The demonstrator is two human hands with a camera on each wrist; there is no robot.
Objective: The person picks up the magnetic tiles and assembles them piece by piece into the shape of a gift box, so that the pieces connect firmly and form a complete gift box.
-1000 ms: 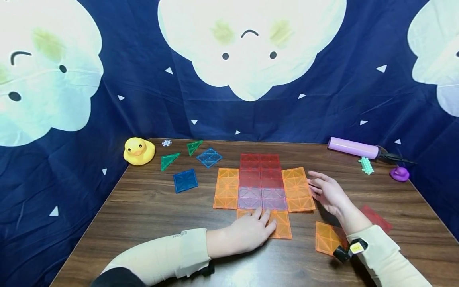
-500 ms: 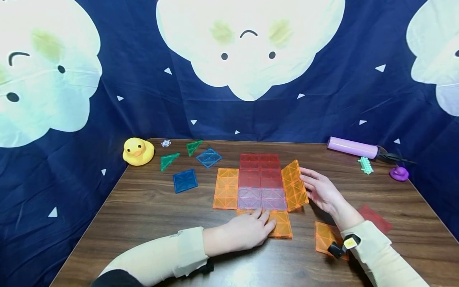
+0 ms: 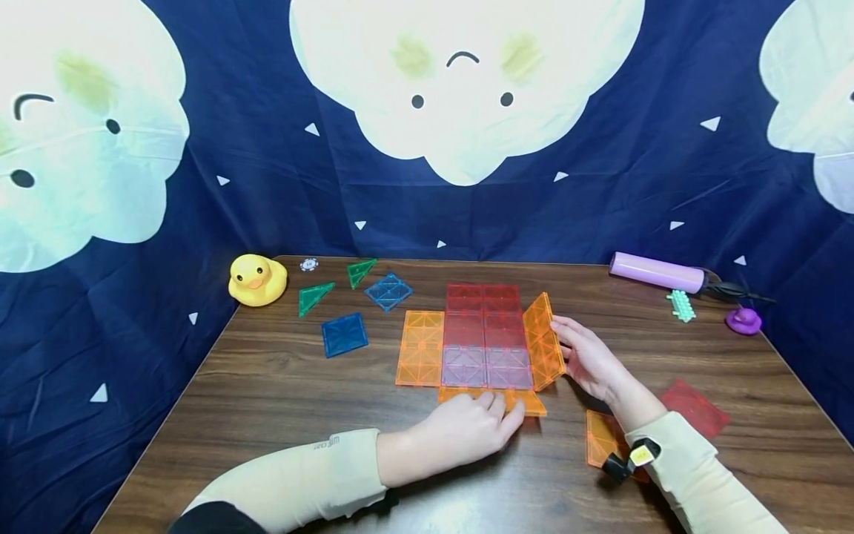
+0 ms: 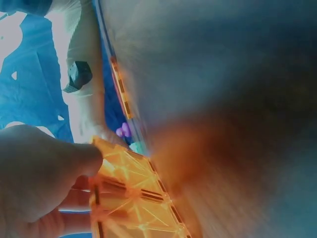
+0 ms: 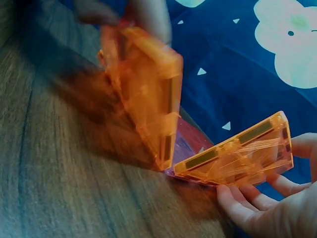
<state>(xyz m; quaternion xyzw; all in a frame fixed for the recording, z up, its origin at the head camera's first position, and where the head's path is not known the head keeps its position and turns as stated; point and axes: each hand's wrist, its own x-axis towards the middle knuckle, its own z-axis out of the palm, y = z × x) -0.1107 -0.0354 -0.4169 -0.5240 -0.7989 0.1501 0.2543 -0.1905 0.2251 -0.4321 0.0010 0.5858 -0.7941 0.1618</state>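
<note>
Several red and pale purple magnetic tiles [image 3: 465, 322] lie flat in a joined block. Along their near edge, an orange magnetic tile panel [image 5: 148, 94] is tilted up. My left hand [image 3: 467, 426] pinches its upper edge, thumb on the near side and fingers behind it in the left wrist view. At the block's right side, another orange tile panel [image 3: 543, 341] leans up steeply, its lower edge against the block. My right hand [image 3: 590, 360] touches that panel's outer side with its fingertips. A third orange panel [image 3: 420, 348] lies flat on the left.
An orange tile [image 3: 603, 437] and a red tile [image 3: 694, 406] lie at right, partly under my right forearm. Blue tiles [image 3: 345, 335], green triangles [image 3: 316, 298] and a yellow duck [image 3: 258, 280] are at left. A purple cylinder [image 3: 657, 272] and purple duck [image 3: 743, 321] stand back right.
The right orange panel has swung up from flat to steep as my right hand moved left. My left hand, earlier resting on the near panel, now lifts it into a tilt.
</note>
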